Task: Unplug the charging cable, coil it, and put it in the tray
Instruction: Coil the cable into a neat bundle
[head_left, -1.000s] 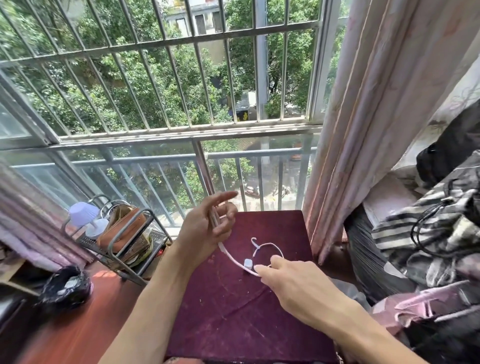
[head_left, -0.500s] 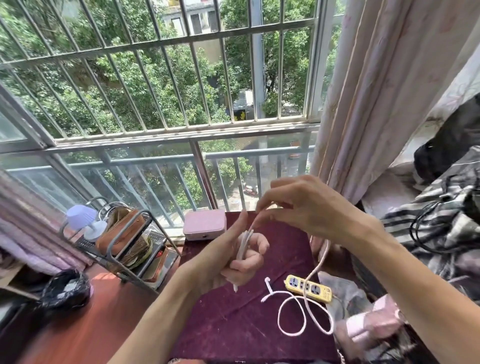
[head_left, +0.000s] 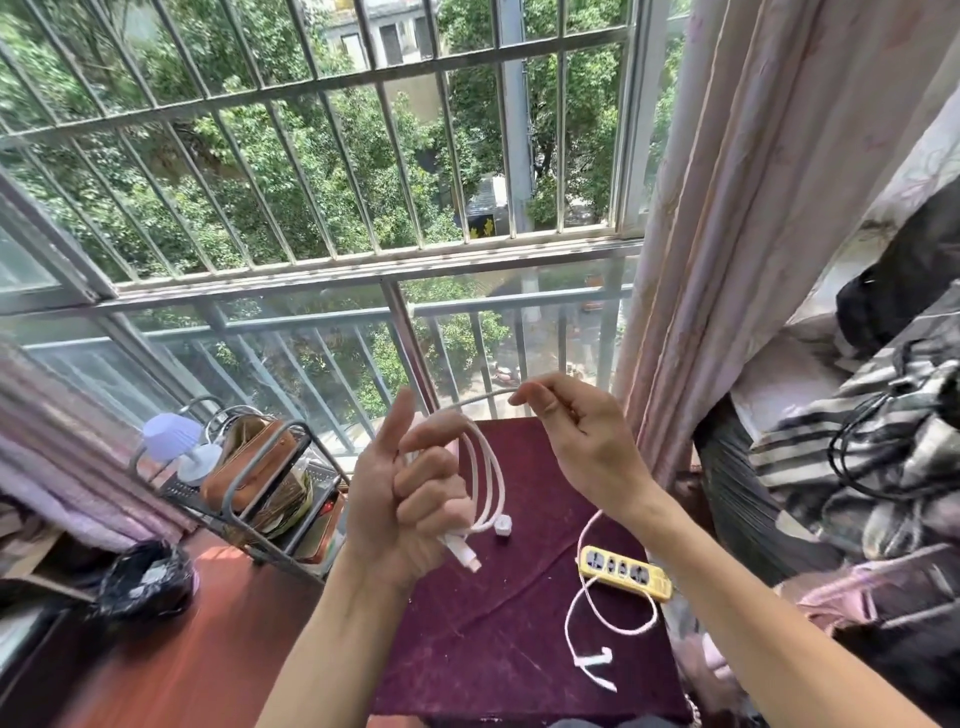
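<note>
Hanging from the left hand (head_left: 410, 499), several loops of the white charging cable (head_left: 491, 467) are seen above the maroon-covered surface (head_left: 493, 639). The left hand is raised with its palm towards the camera. Its index finger is held straight up, while the remaining fingers are curled round the gathered loops. A flat connector end (head_left: 465, 557) projects below the palm. A small white block (head_left: 503, 525) is seen at the bottom of the loops; whether it belongs to the cable cannot be told.

From the top of the coil one strand is carried rightwards to the right hand (head_left: 584, 447), where it is pinched at the fingertips (head_left: 522, 399). The other fingers of that hand are loosely bent. The two hands are held near each other, but apart, in front of the window bars (head_left: 311, 171).

A further white length is visible from below the right wrist. It is laid in a loose loop on the surface, and its free end is seen near the front edge. Its course behind the wrist is hidden. A yellow power strip (head_left: 626, 571) is laid on the surface just beside that loop, towards the right edge.

To the left, a wire rack (head_left: 298, 428) holding a brown pouch (head_left: 244, 467) is seen, with a small lilac lamp (head_left: 171, 439) beside it.
</note>
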